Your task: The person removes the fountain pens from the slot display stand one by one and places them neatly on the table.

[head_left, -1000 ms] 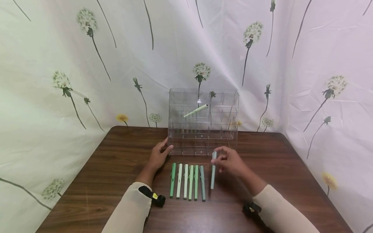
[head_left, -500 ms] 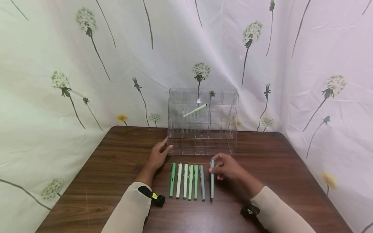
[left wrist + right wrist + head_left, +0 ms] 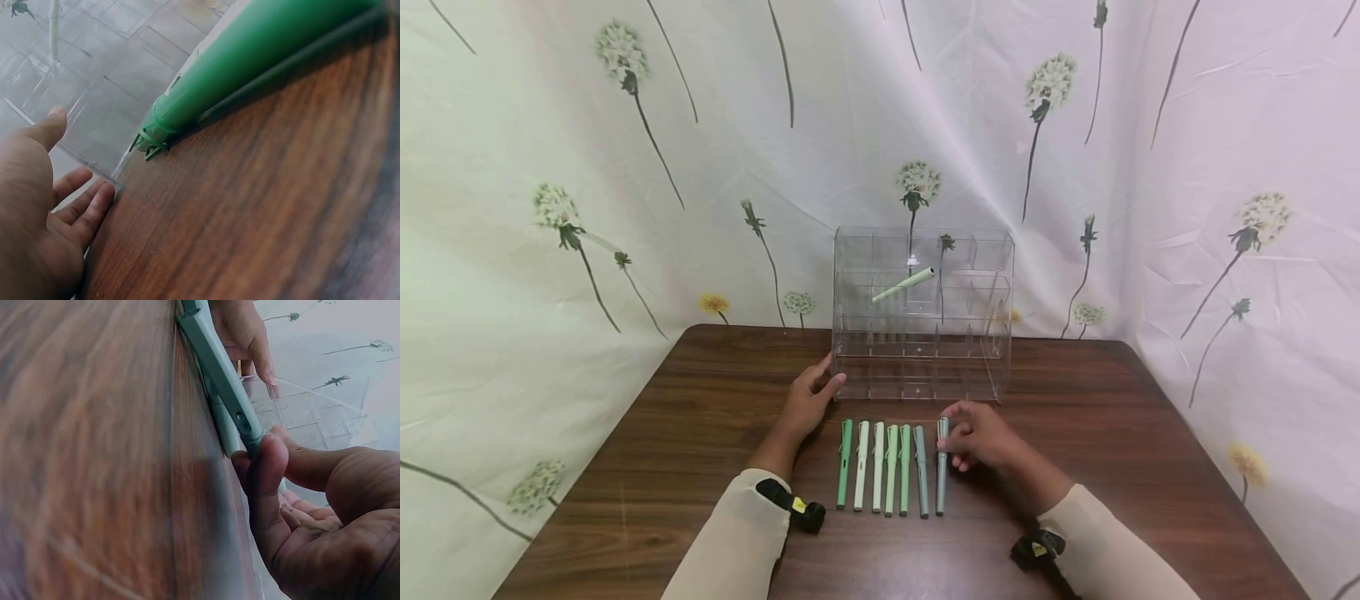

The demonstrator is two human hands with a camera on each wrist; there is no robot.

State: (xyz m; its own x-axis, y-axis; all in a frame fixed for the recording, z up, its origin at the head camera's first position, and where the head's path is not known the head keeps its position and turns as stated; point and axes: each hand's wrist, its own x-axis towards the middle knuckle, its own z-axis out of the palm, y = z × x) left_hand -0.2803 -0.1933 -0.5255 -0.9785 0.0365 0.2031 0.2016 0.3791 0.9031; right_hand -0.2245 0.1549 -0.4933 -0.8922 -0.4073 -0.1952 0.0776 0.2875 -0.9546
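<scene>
My right hand (image 3: 985,437) pinches a grey-teal pen (image 3: 942,483) near its capped upper end, with fingertips and thumb, low over the table. This pen stands almost parallel to the row, just right of another grey-teal pen (image 3: 922,475). Farther left in the row lie a dark green pen (image 3: 845,467), two very pale pens (image 3: 861,471) and two light green pens (image 3: 905,475). My left hand (image 3: 808,402) rests its fingers against the lower left side of a clear tiered organizer (image 3: 917,398); in the left wrist view its fingers (image 3: 78,212) are loosely extended.
A pale green pen (image 3: 902,286) lies slanted across the organizer's upper tiers. The brown wooden table (image 3: 700,433) extends to both sides and in front. A white flower-printed cloth (image 3: 715,167) hangs behind and beside it. Black wrist cameras (image 3: 808,517) sit on both sleeves.
My right hand has brought the grey-teal pen down toward the table's front and slightly left, closer to the row. My left hand and the organizer stay put.
</scene>
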